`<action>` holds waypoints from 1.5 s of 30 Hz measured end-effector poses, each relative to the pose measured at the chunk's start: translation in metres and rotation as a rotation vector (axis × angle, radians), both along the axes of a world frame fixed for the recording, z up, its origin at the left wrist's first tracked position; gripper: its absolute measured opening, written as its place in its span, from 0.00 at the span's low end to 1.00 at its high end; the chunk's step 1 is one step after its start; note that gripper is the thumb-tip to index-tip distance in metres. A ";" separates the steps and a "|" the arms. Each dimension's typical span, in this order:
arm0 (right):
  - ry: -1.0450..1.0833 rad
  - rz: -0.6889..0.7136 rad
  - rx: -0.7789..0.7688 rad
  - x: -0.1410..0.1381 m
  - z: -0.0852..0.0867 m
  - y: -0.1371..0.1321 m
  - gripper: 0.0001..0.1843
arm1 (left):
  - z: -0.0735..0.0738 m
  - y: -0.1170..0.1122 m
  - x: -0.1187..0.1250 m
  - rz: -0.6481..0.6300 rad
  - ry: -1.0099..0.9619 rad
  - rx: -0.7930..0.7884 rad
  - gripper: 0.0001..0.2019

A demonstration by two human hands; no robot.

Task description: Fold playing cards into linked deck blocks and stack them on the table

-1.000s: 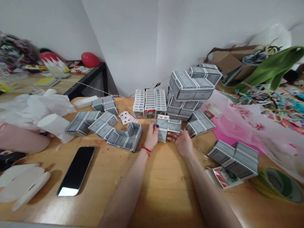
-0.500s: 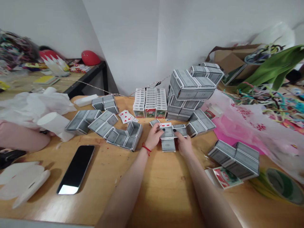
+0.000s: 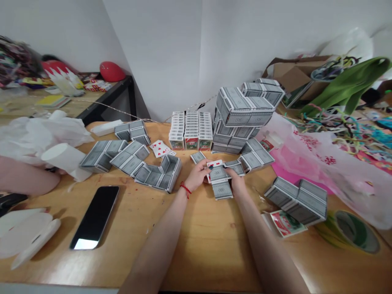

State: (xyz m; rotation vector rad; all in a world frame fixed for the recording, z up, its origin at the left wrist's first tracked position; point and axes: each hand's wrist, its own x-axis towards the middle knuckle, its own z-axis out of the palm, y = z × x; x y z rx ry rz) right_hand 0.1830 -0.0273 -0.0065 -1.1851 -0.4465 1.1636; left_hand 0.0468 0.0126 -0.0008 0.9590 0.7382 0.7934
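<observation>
Between my hands is a piece made of joined playing cards, grey patterned backs facing up, one part reaching toward me. My left hand, a red string bracelet at its wrist, pinches the piece's left side, where a red-heart card face shows at the edge. On the right side my right hand grips it with the thumb on top; its other fingers are mostly hidden beneath. A small patterned card lies just beyond my left hand. Loose face-up cards lie farther left, near an open-topped folded-card block.
Boxed card decks stand in rows at the back, beside a tall stack of card blocks. Another card block sits at right by a tape roll. A phone lies at left near a white paper roll.
The joined-card piece has turned slightly, its near part swinging to the right. More of the heart card's face shows by my left thumb. The whole view has shifted a little.
</observation>
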 end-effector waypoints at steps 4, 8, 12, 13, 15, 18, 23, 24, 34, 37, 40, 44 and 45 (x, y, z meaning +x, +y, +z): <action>-0.004 0.043 0.021 0.000 0.006 0.000 0.15 | -0.001 -0.001 0.002 0.021 0.003 0.018 0.13; -0.006 0.044 0.014 0.002 0.004 0.001 0.13 | 0.000 -0.001 0.004 0.018 0.031 0.028 0.11; -0.019 0.025 -0.007 0.003 0.002 0.002 0.10 | 0.001 -0.003 0.006 0.030 0.017 0.037 0.09; -0.031 0.023 -0.003 0.003 0.002 0.001 0.09 | 0.002 -0.003 0.006 0.040 0.016 0.044 0.09; -0.050 0.020 0.001 0.002 0.002 0.001 0.08 | 0.003 -0.004 0.006 0.061 0.021 0.069 0.08; -0.024 0.025 -0.004 0.002 0.004 0.001 0.08 | 0.004 -0.003 0.006 0.080 0.038 0.117 0.07; 0.064 0.060 -0.024 0.002 0.004 0.001 0.09 | 0.003 -0.002 0.007 0.100 0.073 0.185 0.06; 0.065 0.075 -0.026 0.003 0.003 0.001 0.10 | 0.002 -0.002 0.007 0.105 0.075 0.201 0.06; 0.093 0.156 -0.001 0.007 -0.002 0.002 0.11 | 0.001 -0.002 0.009 0.105 0.086 0.238 0.06; 0.124 0.142 -0.010 0.005 -0.001 0.001 0.11 | 0.001 -0.003 0.010 0.108 0.103 0.251 0.06; 0.180 0.134 -0.007 0.003 -0.002 0.000 0.10 | 0.002 -0.004 0.009 0.141 0.118 0.269 0.05; 0.248 0.159 -0.018 0.002 -0.004 0.001 0.10 | 0.004 -0.004 0.009 0.140 0.115 0.270 0.05; 0.253 0.169 -0.018 0.001 -0.005 0.002 0.10 | 0.004 -0.004 0.009 0.141 0.118 0.267 0.05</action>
